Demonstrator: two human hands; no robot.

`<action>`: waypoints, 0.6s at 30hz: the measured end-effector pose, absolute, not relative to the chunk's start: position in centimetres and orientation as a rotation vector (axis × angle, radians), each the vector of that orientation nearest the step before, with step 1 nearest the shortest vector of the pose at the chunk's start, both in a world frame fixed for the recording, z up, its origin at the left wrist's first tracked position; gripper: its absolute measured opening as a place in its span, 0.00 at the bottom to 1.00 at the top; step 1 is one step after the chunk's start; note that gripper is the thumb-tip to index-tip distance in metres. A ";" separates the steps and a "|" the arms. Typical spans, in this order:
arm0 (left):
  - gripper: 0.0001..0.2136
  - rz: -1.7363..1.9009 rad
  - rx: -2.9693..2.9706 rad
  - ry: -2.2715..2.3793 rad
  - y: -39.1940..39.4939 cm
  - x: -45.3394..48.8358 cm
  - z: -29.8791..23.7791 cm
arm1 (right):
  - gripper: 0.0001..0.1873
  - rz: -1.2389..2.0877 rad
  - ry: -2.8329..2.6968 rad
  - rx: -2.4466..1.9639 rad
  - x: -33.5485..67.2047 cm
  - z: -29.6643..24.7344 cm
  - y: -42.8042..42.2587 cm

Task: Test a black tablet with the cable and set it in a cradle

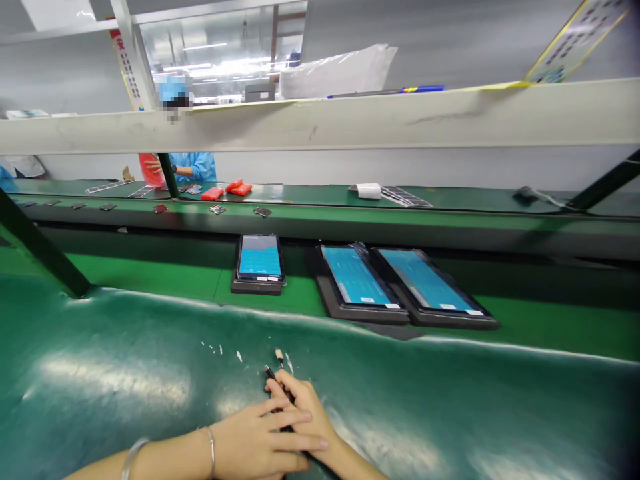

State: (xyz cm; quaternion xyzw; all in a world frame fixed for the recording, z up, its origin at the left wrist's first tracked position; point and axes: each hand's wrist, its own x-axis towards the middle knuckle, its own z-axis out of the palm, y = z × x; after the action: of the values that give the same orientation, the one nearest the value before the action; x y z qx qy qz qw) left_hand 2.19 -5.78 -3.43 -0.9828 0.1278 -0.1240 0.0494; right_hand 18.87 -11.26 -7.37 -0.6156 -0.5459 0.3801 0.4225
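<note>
My left hand (pixel 260 437) lies across the back of my right hand, fingers stretched out and apart, two silver bangles on its wrist. My right hand (pixel 313 413) is closed around a slim black pen-like stick (pixel 270 373) whose tip points away from me. Most of that stick is hidden under the fingers, so its exact kind does not show. Just beyond the tip, a small pale connector-like piece (pixel 279 355) rests on the green mat (pixel 150 373). Small white marks or scraps are scattered beside it.
Behind the mat's edge, three lit tablets (pixel 260 257) (pixel 357 277) (pixel 425 280) lie on dark foam trays on a green belt (pixel 175 273). Across from me, a co-worker in blue (pixel 197 167) handles a red bag (pixel 151 170). A beam (pixel 320 127) crosses overhead, with slanted posts (pixel 45 247) at the sides.
</note>
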 end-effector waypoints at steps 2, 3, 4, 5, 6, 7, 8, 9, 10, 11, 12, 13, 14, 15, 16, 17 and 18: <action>0.17 -0.383 -2.993 0.392 -5.8 2.2 -3.4 | 0.20 0.948 -1.368 -1.544 18.9 -7.5 -11.2; 0.17 -0.382 -2.993 0.391 -5.8 2.2 -3.4 | 0.20 0.947 -1.368 -1.546 18.9 -7.5 -11.2; 0.17 -0.379 -2.995 0.391 -5.8 2.2 -3.4 | 0.20 0.946 -1.368 -1.547 18.9 -7.6 -11.3; 0.17 -0.378 -2.998 0.390 -5.8 2.2 -3.5 | 0.20 0.948 -1.368 -1.547 18.9 -7.6 -11.3; 0.17 -0.381 -2.999 0.387 -5.8 2.2 -3.5 | 0.20 0.949 -1.368 -1.547 18.9 -7.6 -11.3; 0.17 -0.385 -2.999 0.384 -5.8 2.2 -3.5 | 0.20 0.951 -1.367 -1.547 18.9 -7.5 -11.3; 0.17 -0.389 -3.000 0.383 -5.8 2.2 -3.6 | 0.20 0.951 -1.366 -1.548 18.9 -7.5 -11.3; 0.17 -0.390 -3.001 0.384 -5.8 2.2 -3.6 | 0.20 0.952 -1.366 -1.548 18.8 -7.5 -11.3; 0.17 -0.390 -3.001 0.387 -5.8 2.2 -3.6 | 0.20 0.951 -1.364 -1.549 18.8 -7.5 -11.3; 0.17 -0.388 -3.001 0.386 -5.8 2.2 -3.6 | 0.20 0.951 -1.363 -1.549 18.7 -7.4 -11.2; 0.17 -0.382 -3.002 0.385 -5.8 2.1 -3.6 | 0.20 0.950 -1.363 -1.549 18.7 -7.4 -11.2; 0.17 -0.377 -3.001 0.384 -5.7 2.1 -3.6 | 0.20 0.950 -1.363 -1.548 18.7 -7.4 -11.2; 0.17 -0.372 -2.999 0.386 -5.7 2.1 -3.5 | 0.21 0.949 -1.363 -1.547 18.7 -7.5 -11.2; 0.17 -0.367 -2.998 0.385 -5.7 2.0 -3.5 | 0.21 0.949 -1.364 -1.546 18.6 -7.5 -11.1; 0.17 -0.365 -2.998 0.384 -5.7 2.0 -3.4 | 0.21 0.948 -1.363 -1.546 18.6 -7.5 -11.1; 0.17 -0.365 -2.997 0.383 -5.7 2.0 -3.4 | 0.21 0.947 -1.362 -1.546 18.6 -7.6 -11.1; 0.17 -0.367 -2.998 0.383 -5.6 2.0 -3.4 | 0.21 0.948 -1.361 -1.545 18.6 -7.6 -11.1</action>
State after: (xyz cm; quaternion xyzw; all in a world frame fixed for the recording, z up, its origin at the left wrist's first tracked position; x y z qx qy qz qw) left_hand 2.00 -5.65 -3.38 -0.9835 0.1257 -0.1205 0.0486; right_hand 18.63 -11.11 -7.61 -0.6173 -0.5440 0.3790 0.4236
